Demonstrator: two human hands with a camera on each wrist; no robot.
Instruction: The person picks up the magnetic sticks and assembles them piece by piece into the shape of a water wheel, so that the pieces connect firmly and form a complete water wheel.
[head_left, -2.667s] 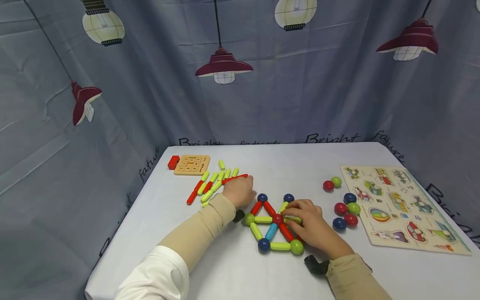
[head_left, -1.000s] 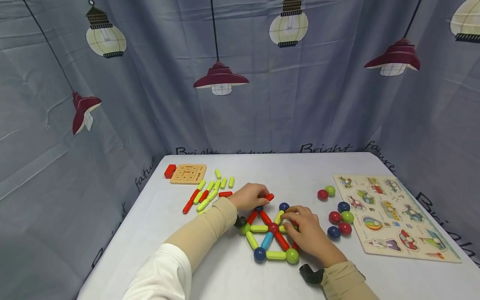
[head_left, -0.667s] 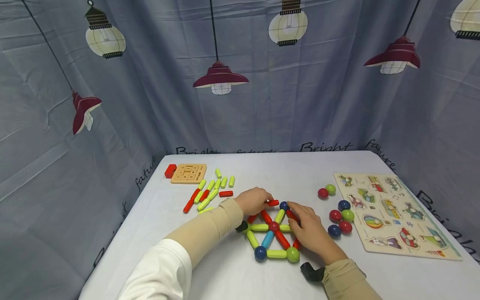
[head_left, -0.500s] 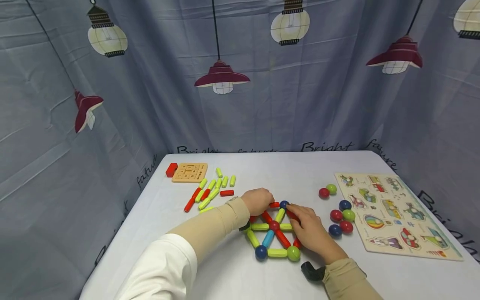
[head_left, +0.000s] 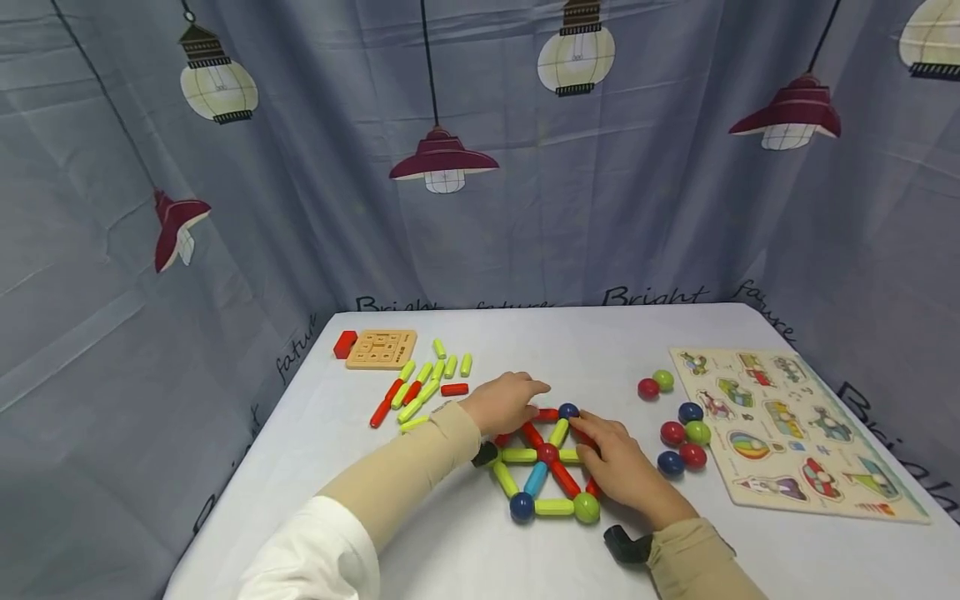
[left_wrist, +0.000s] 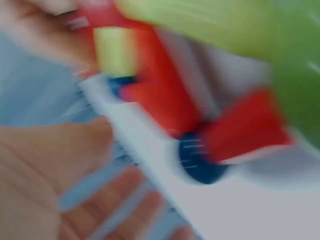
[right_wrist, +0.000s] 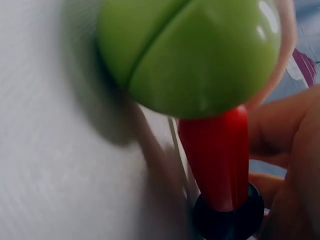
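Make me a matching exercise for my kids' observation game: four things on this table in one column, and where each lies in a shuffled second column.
Things:
1. red block
2. picture puzzle board
3. loose balls
4. rod-and-ball figure

Places:
A. right edge of the table
B. between the two hands
C. far left, beside the small wooden tile board
D. between the figure and the puzzle board

Pairs: 1-C, 2-A, 3-D, 4-B
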